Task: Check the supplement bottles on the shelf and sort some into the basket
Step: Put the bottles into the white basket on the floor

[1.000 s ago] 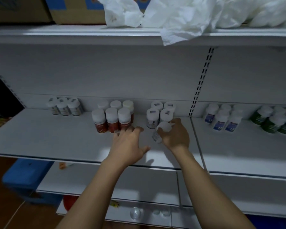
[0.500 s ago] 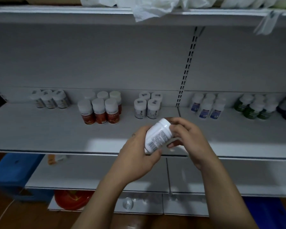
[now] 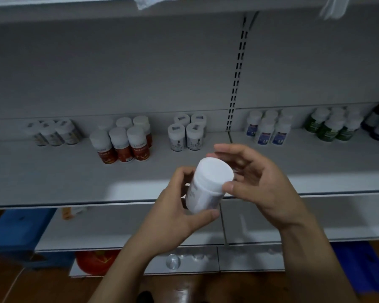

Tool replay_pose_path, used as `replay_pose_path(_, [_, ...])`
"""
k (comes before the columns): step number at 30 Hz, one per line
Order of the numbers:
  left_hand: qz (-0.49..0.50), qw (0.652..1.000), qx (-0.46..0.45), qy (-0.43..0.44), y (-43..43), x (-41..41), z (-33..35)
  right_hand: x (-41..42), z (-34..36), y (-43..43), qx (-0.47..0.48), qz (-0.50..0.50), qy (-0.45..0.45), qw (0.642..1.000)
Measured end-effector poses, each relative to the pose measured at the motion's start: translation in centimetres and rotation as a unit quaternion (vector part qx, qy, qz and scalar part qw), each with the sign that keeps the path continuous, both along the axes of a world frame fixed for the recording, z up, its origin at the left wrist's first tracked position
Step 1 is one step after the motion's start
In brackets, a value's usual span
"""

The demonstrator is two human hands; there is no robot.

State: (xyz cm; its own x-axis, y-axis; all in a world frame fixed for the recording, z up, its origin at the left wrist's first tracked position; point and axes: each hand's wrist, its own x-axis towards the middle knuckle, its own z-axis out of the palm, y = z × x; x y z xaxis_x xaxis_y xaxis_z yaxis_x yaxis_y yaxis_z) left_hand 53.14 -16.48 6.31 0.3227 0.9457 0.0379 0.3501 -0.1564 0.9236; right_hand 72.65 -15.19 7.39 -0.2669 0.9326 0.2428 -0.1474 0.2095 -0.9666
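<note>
A white supplement bottle (image 3: pixel 207 186) with a white cap is held in front of the shelf (image 3: pixel 53 180), its cap turned toward me. My left hand (image 3: pixel 173 215) grips its body from the left and below. My right hand (image 3: pixel 256 182) touches the cap's right side with the thumb, its fingers loosely spread behind the bottle. Groups of bottles stand along the shelf's back: red-labelled bottles (image 3: pixel 123 143), white-grey bottles (image 3: pixel 186 134), blue-labelled bottles (image 3: pixel 269 127), green bottles (image 3: pixel 333 125) and pale bottles (image 3: pixel 53 132). No basket is in view.
A slotted upright (image 3: pixel 236 84) splits the back panel. Below run lower shelves (image 3: pixel 118 228), with a red object (image 3: pixel 96 262) and a clear cup (image 3: pixel 172 261) near the floor. Blue boxes (image 3: pixel 13 232) stand at lower left, a blue item (image 3: pixel 363 265) at lower right. White plastic hangs from the top shelf.
The bottle was lifted off the shelf and brought toward me. It turned from label facing me to cap facing me. My left hand took hold of its body.
</note>
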Motion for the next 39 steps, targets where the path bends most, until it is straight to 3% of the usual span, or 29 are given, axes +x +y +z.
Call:
replay_pose_path(5, [0.03,0.999,0.036,0.012,0.3,0.0,0.1,0.0,0.7,-0.2,0.03,0.051,-0.025,0.998])
replay_pose_path(9, [0.121,0.989,0.077,0.04,0.0,0.9,0.6,-0.9,0.5,0.3,-0.043,-0.087,0.007,0.995])
replay_pose_path(12, [0.181,0.974,0.11,0.082,0.1,1.4,0.5,-1.7,0.4,0.3,-0.086,-0.093,-0.003,0.992])
replay_pose_path(15, [0.167,0.968,0.141,0.125,0.4,1.9,0.0,-2.5,1.0,0.1,-0.092,-0.12,-0.006,0.988])
replay_pose_path(17, [0.13,0.977,0.13,0.111,0.3,1.9,-0.1,-2.5,1.3,0.2,-0.083,-0.162,-0.009,0.983])
replay_pose_path(22, [0.016,0.998,0.041,-0.043,0.1,1.7,0.7,-1.2,0.7,1.0,-0.079,-0.182,0.017,0.98])
replay_pose_path(26, [-0.028,0.997,0.043,-0.061,0.6,1.9,0.3,-0.5,0.2,1.2,-0.082,-0.16,0.045,0.983])
replay_pose_path(30, [0.038,0.996,0.048,-0.064,1.0,2.4,-0.2,-0.5,0.4,1.3,-0.099,-0.129,0.086,0.983])
replay_pose_path(33, [0.106,0.989,0.1,-0.027,1.5,2.8,-0.3,-1.2,0.7,1.2,-0.103,-0.152,0.062,0.981])
replay_pose_path(39, [0.146,0.969,0.199,0.003,1.9,3.1,-0.4,-1.6,1.1,1.5,-0.138,-0.153,0.09,0.974])
